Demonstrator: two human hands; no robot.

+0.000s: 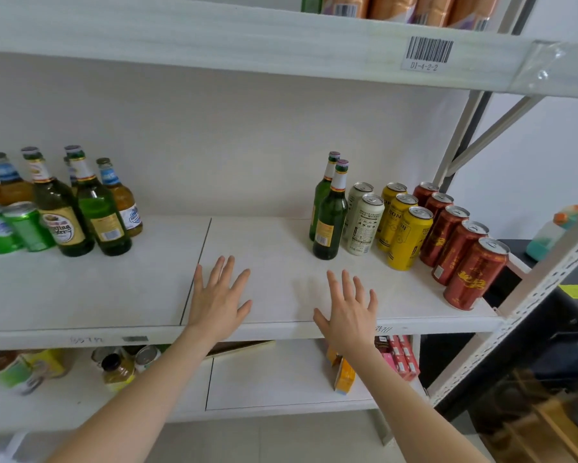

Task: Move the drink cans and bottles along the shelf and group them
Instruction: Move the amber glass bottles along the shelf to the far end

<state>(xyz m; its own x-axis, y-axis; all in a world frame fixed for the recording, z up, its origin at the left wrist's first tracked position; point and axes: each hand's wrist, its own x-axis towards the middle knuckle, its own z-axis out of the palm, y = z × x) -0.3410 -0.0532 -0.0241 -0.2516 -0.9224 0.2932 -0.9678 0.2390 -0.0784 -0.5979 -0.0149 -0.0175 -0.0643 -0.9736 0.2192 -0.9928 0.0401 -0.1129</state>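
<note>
Two spread hands at the middle of the shelf (97, 295)

Both hands reach over the middle of the white shelf and hold nothing. The left hand (219, 295) has straight, fanned fingers just beside the seam in the board. The right hand (347, 312) is splayed the same way near the front edge. Whether the palms touch the board cannot be told. To the right stand two green bottles (329, 225), then rows of white cans (364, 225), yellow cans (408, 238) and red cans (461, 248). Far left stand other green bottles (80, 212), amber bottles (122, 198) and green cans (13, 228).
</note>
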